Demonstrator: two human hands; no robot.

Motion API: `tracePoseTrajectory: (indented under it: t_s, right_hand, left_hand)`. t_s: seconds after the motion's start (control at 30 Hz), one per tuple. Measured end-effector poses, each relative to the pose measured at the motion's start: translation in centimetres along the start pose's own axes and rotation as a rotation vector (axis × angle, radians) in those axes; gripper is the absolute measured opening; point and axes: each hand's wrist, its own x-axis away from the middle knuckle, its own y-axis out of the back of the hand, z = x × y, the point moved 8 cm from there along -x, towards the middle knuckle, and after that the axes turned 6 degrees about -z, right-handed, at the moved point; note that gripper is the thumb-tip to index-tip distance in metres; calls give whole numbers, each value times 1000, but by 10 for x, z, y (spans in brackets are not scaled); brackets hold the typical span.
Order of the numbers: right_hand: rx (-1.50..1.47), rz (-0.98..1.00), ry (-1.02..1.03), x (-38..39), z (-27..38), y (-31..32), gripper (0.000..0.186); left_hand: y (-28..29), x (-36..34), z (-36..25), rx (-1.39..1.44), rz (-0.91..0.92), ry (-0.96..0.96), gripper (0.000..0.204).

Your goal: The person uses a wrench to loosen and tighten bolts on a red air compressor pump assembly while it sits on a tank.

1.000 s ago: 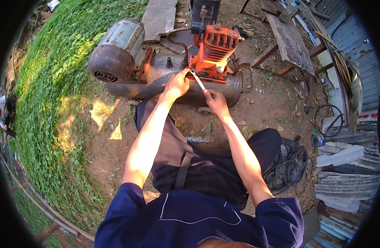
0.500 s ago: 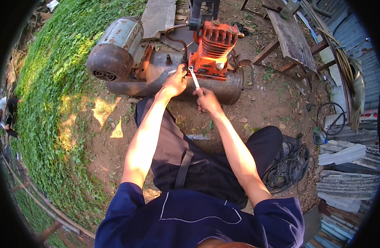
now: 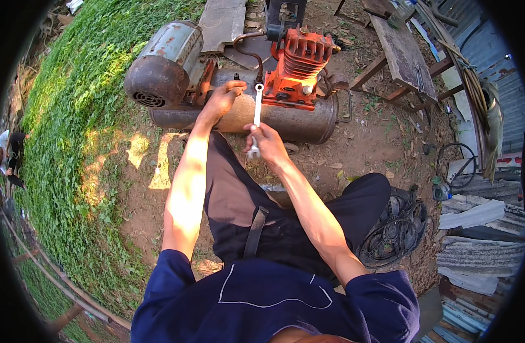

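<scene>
My right hand is closed around the shaft of a silver combination wrench, whose open jaw sticks out below the fist. The wrench's ring end points away from me, in front of the lower end of a dark copper-coloured pipe. That ring end appears just left of the orange compressor pump; whether it touches anything I cannot tell. To the left, my left hand hovers over the rusty air tank, its fingers curled together. What they pinch, if anything, is hidden.
A grey, rusted electric motor sits on the tank's left end. Grass covers the left side. A wooden bench stands far right, above coiled black belts and corrugated sheets. Another person is at the far left edge.
My right hand has drawn the wrench left, off the pump's base, and turned it more upright. My left hand has moved left, away from the pump.
</scene>
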Motion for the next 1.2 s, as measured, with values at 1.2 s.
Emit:
tracePoseTrajectory:
  t_s: [1.2]
  right_hand:
    - [395,-116,-290,-13,25,74,45]
  left_hand:
    - [-53,19,2,-587,26,-51,61]
